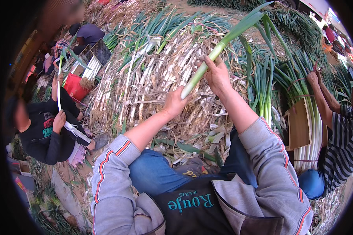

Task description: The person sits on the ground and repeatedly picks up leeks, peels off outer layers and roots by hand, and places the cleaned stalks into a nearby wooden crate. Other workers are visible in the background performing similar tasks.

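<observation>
Both my hands grip one large green onion (200,71), slanted from lower left to upper right before me. Around its pale lower end my left hand (175,102) is closed. My right hand (215,73) holds the stalk higher up, where white turns to green, with the thumb along it. The stalk looks clean and smooth, and its green leaves fan out and droop at the upper right. Below my hands spreads a heap of unpeeled green onions (147,85) with dry, papery, brownish outer leaves. My left hand hides the root end.
At left a seated person (47,132) holds another stalk; a red container (75,87) stands beyond. At right, a person in stripes (342,141) grasps a bundle of green onions (313,129) beside a wooden frame (298,124). Peeled stalks (264,102) lie right of my arm.
</observation>
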The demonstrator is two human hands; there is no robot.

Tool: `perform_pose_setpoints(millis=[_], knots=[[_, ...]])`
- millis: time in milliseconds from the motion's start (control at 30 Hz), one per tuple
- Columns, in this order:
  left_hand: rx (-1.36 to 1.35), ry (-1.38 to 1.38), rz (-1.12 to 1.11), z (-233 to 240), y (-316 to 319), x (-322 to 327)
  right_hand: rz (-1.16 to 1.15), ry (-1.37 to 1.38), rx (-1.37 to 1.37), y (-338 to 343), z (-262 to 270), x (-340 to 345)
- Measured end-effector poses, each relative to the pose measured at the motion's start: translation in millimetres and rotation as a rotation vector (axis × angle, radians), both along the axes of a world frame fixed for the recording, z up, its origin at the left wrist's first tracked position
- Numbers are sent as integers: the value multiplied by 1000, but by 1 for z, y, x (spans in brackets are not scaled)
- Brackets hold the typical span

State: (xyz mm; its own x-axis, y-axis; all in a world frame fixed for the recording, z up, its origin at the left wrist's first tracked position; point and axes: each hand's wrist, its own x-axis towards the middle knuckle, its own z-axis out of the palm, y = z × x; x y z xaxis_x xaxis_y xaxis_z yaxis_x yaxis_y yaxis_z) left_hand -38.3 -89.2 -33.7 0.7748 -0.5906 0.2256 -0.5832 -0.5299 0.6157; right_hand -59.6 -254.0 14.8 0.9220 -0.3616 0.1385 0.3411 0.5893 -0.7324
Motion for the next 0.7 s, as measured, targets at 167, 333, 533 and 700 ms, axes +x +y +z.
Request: perform_pose_setpoints(millis=[167, 333, 533, 700], knots=[[64, 283, -227, 0, 13, 4, -159, 61, 115, -20, -1, 12], [5, 1055, -451, -1, 54, -8, -11, -230, 208, -93, -14, 21], [235, 525, -543, 3, 84, -19, 32, -214, 302, -133, -29, 26], [271, 13, -490, 7, 84, -22, -167, -38, 260, -74, -25, 24]])
